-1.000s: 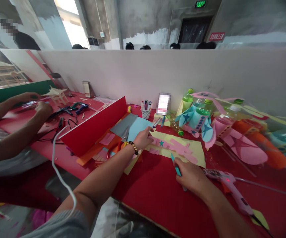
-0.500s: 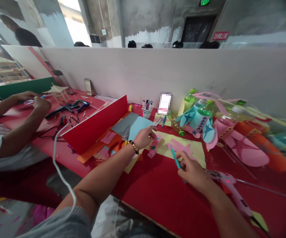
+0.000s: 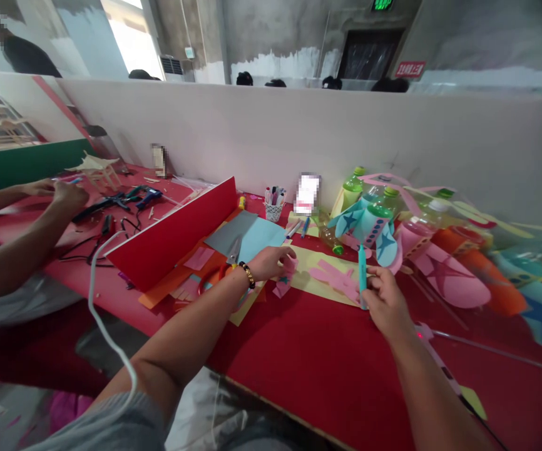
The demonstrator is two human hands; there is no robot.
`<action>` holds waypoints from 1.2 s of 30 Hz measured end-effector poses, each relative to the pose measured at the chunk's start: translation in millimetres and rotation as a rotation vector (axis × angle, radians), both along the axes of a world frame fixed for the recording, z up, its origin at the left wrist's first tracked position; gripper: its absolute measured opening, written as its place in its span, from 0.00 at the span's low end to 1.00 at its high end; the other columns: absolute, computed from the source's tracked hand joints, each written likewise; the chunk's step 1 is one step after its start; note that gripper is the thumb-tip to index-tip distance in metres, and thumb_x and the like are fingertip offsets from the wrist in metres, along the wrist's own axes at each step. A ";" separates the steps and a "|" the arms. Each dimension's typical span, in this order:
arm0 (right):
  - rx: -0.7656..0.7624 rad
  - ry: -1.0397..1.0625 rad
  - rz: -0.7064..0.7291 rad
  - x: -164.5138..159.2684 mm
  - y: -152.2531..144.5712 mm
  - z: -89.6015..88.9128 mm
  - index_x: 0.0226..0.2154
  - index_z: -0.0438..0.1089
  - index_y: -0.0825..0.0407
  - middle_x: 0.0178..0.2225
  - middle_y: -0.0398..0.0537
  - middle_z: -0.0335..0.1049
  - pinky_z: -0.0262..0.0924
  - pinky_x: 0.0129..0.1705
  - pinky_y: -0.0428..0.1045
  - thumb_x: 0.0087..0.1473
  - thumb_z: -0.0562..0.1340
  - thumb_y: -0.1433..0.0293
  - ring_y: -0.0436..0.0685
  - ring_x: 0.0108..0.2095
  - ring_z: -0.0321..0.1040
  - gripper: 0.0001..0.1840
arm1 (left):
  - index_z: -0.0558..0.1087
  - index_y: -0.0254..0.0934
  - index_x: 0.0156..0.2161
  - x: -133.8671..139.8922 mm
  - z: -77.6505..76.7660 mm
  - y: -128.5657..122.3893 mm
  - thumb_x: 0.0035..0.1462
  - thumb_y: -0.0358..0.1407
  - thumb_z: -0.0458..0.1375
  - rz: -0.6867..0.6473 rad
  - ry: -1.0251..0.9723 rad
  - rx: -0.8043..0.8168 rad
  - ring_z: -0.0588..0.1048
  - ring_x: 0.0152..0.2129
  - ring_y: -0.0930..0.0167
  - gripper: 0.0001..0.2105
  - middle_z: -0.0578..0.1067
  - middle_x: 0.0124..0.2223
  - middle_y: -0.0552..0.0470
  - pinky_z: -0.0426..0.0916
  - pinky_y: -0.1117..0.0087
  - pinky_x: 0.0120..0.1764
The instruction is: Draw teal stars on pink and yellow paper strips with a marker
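My left hand (image 3: pixel 271 263), with a beaded bracelet at the wrist, has its fingers closed on a curled pink paper strip (image 3: pixel 282 287) bearing a dark teal star. My right hand (image 3: pixel 386 297) pinches a slim teal pen (image 3: pixel 363 275), held upright at the right end of a pale yellow sheet (image 3: pixel 306 275). Pink paper cutouts (image 3: pixel 334 279) lie on that sheet, between the two hands. Orange-handled scissors (image 3: pixel 234 252) rest left of my left hand, on a blue-grey sheet (image 3: pixel 252 232). Two markers (image 3: pixel 305 227) lie beyond.
Decorated bottle models (image 3: pixel 378 225) crowd the right side. A pink glue gun (image 3: pixel 433 354) lies beside my right forearm. A pen cup (image 3: pixel 273 210) and a phone (image 3: pixel 307 193) stand at the back. A red board (image 3: pixel 177 238) separates another person's hands (image 3: pixel 67 193). A white cable (image 3: pixel 95 294) hangs at left.
My left hand has let go of a marker, which now lies at the back, and drawn back to the pink strip. My right hand has moved right, turning the teal pen upright.
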State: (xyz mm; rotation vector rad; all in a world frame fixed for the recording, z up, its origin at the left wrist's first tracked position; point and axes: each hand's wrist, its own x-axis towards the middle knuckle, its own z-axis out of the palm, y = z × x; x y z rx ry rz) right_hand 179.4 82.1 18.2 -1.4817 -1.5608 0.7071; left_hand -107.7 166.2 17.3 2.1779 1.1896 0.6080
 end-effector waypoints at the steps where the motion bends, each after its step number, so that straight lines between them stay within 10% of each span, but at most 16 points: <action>1: 0.001 -0.033 -0.016 1.2 0.8 -0.7 0.46 0.57 0.49 0.32 0.46 0.70 0.62 0.30 0.47 0.49 0.55 0.67 0.53 0.28 0.67 0.20 | 0.73 0.38 0.45 -0.1 -0.8 0.8 0.44 0.24 0.60 0.014 0.010 0.016 0.76 0.35 0.68 0.20 0.79 0.38 0.53 0.66 0.72 0.38; 11: -0.108 -0.433 -0.218 4.0 4.3 2.2 0.38 0.72 0.50 0.28 0.47 0.73 0.57 0.32 0.50 0.50 0.57 0.61 0.59 0.30 0.67 0.15 | 0.72 0.38 0.48 -1.8 -4.5 4.7 0.44 0.27 0.63 0.046 0.049 0.067 0.75 0.37 0.69 0.22 0.77 0.39 0.52 0.67 0.73 0.37; 22: -0.247 -0.828 -0.040 -19.0 5.4 -8.8 0.56 0.67 0.53 0.38 0.59 0.77 0.61 0.36 0.53 0.54 0.58 0.66 0.67 0.38 0.74 0.26 | 0.74 0.37 0.42 0.2 -2.1 2.7 0.50 0.27 0.58 0.093 0.010 0.080 0.76 0.30 0.72 0.12 0.79 0.34 0.55 0.67 0.76 0.33; 28: -0.241 -0.928 -0.055 -34.5 -52.1 40.5 0.52 0.70 0.58 0.28 0.61 0.75 0.58 0.30 0.54 0.51 0.57 0.76 0.69 0.30 0.73 0.25 | 0.76 0.39 0.37 -3.4 19.4 -6.6 0.46 0.23 0.59 0.217 -0.014 0.201 0.75 0.30 0.72 0.13 0.79 0.32 0.56 0.67 0.76 0.35; 33: 0.038 -0.301 0.193 -62.7 -119.3 90.6 0.31 0.70 0.50 0.20 0.45 0.66 0.51 0.24 0.48 0.60 0.55 0.65 0.53 0.22 0.62 0.11 | 0.75 0.36 0.40 -25.4 53.3 -18.1 0.54 0.30 0.58 0.506 -0.147 0.433 0.71 0.28 0.71 0.09 0.78 0.37 0.50 0.66 0.71 0.37; 36: -0.076 0.247 0.244 -82.5 -118.3 84.5 0.25 0.65 0.51 0.19 0.41 0.60 0.52 0.24 0.46 0.62 0.56 0.59 0.49 0.21 0.58 0.18 | 0.76 0.36 0.37 -20.6 65.0 -33.4 0.58 0.39 0.58 0.341 -0.290 0.291 0.70 0.25 0.73 0.09 0.77 0.31 0.51 0.64 0.74 0.31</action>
